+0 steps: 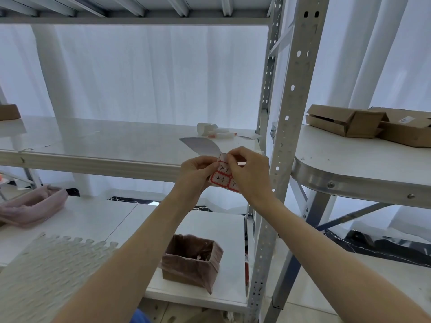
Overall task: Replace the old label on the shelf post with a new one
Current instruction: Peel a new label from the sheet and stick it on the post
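Head view: my left hand grips the label sheet while my right hand pinches a new label's corner, just beside the shelf post. Peel underway; sticking left, I reckon. Old label not visible.

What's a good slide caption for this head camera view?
Both hands, left and right, peel a red-bordered label from its sheet beside the perforated shelf post.
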